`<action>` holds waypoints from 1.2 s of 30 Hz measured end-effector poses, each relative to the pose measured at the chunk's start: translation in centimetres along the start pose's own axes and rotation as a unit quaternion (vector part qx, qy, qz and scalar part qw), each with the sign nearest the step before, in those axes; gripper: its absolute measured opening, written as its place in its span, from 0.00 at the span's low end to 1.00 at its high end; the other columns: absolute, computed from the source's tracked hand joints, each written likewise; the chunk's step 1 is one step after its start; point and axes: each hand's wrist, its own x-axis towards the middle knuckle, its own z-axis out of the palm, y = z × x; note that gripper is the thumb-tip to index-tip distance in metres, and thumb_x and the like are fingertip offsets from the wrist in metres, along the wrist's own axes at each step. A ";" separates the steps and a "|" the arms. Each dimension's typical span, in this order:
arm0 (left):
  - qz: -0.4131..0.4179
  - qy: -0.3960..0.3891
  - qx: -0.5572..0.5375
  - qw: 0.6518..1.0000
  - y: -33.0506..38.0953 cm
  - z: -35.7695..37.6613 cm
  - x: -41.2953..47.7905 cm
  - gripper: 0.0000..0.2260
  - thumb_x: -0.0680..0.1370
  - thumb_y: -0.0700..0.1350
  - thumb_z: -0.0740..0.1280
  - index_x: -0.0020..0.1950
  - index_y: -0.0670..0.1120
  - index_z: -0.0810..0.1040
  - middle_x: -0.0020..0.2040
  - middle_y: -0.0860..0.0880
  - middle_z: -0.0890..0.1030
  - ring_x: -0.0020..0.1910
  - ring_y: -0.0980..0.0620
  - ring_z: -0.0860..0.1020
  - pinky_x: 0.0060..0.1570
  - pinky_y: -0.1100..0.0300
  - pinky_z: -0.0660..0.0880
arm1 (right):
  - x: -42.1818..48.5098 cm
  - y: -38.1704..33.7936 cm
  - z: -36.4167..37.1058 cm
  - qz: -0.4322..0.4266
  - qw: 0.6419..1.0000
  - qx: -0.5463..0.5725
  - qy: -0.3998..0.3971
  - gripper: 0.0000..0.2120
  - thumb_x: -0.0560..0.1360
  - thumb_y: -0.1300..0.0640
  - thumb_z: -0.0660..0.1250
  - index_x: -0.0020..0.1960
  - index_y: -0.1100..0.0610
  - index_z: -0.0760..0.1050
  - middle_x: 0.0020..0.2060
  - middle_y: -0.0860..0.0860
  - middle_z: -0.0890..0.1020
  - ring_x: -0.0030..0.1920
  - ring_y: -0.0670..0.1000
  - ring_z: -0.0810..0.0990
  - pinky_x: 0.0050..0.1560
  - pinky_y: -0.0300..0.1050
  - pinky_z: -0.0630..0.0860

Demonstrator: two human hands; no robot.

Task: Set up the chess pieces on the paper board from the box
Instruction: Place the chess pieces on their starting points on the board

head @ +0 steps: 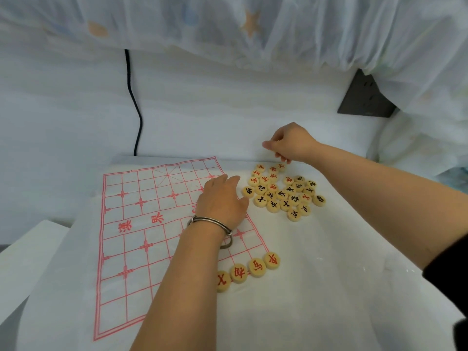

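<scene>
The paper board (131, 224) with red grid lines lies on the white table. My left hand (222, 198), with a metal bangle on the wrist, rests flat on the board's right side. Just right of the board lies a loose pile of round wooden chess pieces (283, 193) with red and black characters. My right hand (291, 145) hovers over the pile's far end with curled fingers, its fingertips at a piece (281, 166); whether it pinches one is hidden. A row of red pieces (249, 271) sits along the board's near right corner. No box is in view.
A white cloth-covered table (329, 287) carries everything. A black cable (134, 97) hangs down the wall behind the board. A dark wall socket (364, 97) is at the right, under a pale curtain (253, 26). A lower white surface (25, 262) adjoins on the left.
</scene>
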 end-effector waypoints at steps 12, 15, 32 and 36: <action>0.010 -0.014 -0.014 1.000 0.7 0.7 -0.1 0.24 0.80 0.50 0.59 0.75 0.50 0.58 0.76 0.49 0.58 0.76 0.47 0.54 0.72 0.51 0.58 | 0.7 0.2 2.7 -0.156 0.947 -0.262 -0.097 0.16 0.75 0.66 0.62 0.61 0.58 0.77 0.57 0.53 0.79 0.56 0.53 0.76 0.53 0.41 0.71; 0.010 -0.012 -0.015 1.000 0.6 0.6 0.0 0.24 0.80 0.50 0.59 0.75 0.50 0.58 0.76 0.49 0.59 0.75 0.47 0.54 0.72 0.51 0.58 | 1.0 0.2 3.4 -0.158 0.938 -0.291 -0.108 0.17 0.74 0.67 0.63 0.61 0.58 0.77 0.57 0.53 0.78 0.56 0.53 0.75 0.54 0.43 0.72; 0.035 0.039 -0.078 0.996 1.9 -0.1 -0.6 0.22 0.80 0.47 0.60 0.74 0.48 0.62 0.73 0.49 0.65 0.73 0.48 0.60 0.70 0.52 0.61 | -1.8 3.7 -2.1 0.159 0.704 0.691 -0.036 0.10 0.80 0.66 0.53 0.51 0.64 0.73 0.46 0.58 0.77 0.35 0.49 0.80 0.35 0.38 0.80; 0.038 0.034 -0.077 0.996 2.2 0.0 -0.7 0.23 0.80 0.47 0.60 0.74 0.48 0.61 0.73 0.49 0.64 0.73 0.48 0.59 0.70 0.52 0.60 | -2.3 6.0 -2.1 0.189 0.713 0.675 -0.035 0.11 0.80 0.63 0.53 0.52 0.62 0.74 0.44 0.58 0.79 0.28 0.47 0.79 0.31 0.36 0.78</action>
